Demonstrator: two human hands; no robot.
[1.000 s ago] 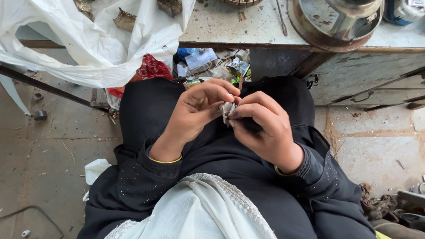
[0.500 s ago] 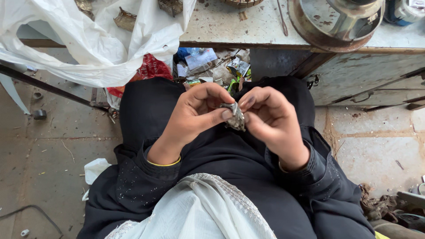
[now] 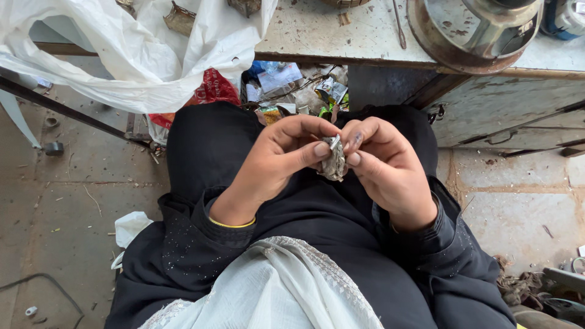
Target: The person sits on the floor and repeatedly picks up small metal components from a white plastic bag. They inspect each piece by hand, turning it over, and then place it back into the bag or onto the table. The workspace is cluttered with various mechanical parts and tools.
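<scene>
**Working a small grey piece between both hands over the lap**

Sitting low in black clothing (image 3: 317,244) with a white embroidered cloth (image 3: 268,286) across the knees, beside a worn, stained workbench (image 3: 341,30) draped with a white plastic sheet (image 3: 122,55). Holding up, above the lap, a small crumpled grey metallic piece (image 3: 334,161). Pinching it with the left hand (image 3: 274,167), thumb pressing its side, and with the right hand (image 3: 384,170), fingertips closing narrowly on its upper end. Seemingly in the middle of picking or peeling at the piece; probably calling next for a firm left-hand pinch while working the top with the right.
</scene>
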